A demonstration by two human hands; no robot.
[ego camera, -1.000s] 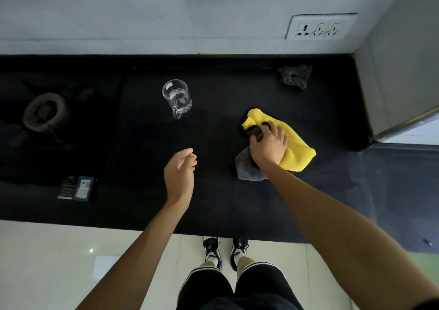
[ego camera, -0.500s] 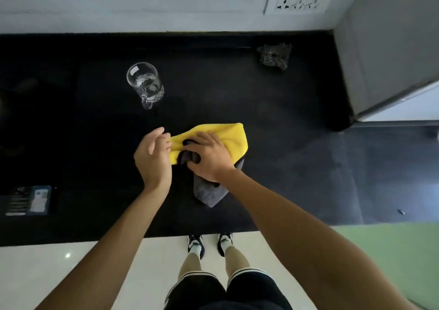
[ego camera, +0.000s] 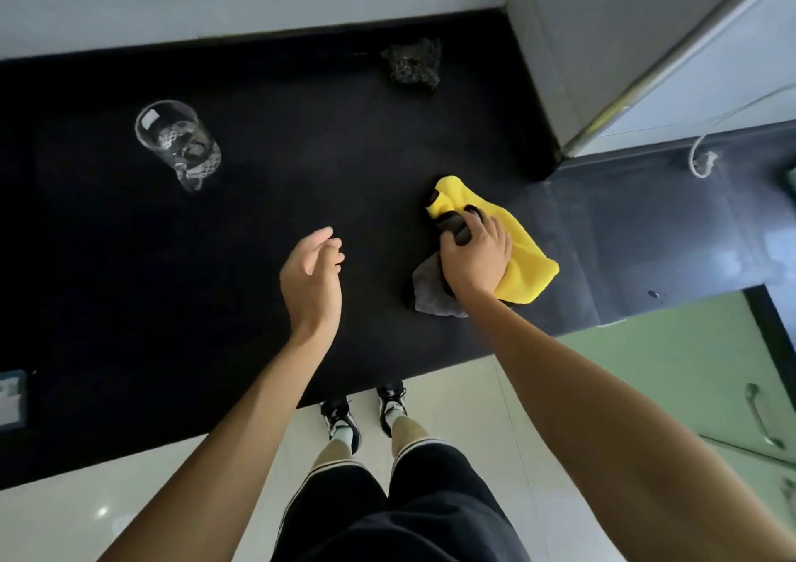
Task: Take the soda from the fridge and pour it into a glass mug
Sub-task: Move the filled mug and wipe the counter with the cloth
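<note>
A clear glass mug (ego camera: 178, 143) stands upright on the black counter (ego camera: 280, 139) at the back left, with clear bubbly liquid in its lower part. My right hand (ego camera: 476, 255) presses down on a yellow and grey cloth (ego camera: 523, 266) at the counter's right side and grips it. My left hand (ego camera: 312, 277) hovers above the middle of the counter, fingers loosely curled, holding nothing. No soda bottle or can is in view.
A dark crumpled scrubber (ego camera: 413, 66) lies at the back near the wall. A grey appliance side with a metal strip (ego camera: 646, 66) rises at the right. A small packet (ego camera: 10, 395) sits at the left edge. Green cabinet with handle (ego camera: 764, 421) below right.
My right hand has slid the cloth from the middle of the counter back to the right. My left hand has drawn away from the cloth and stays empty.
</note>
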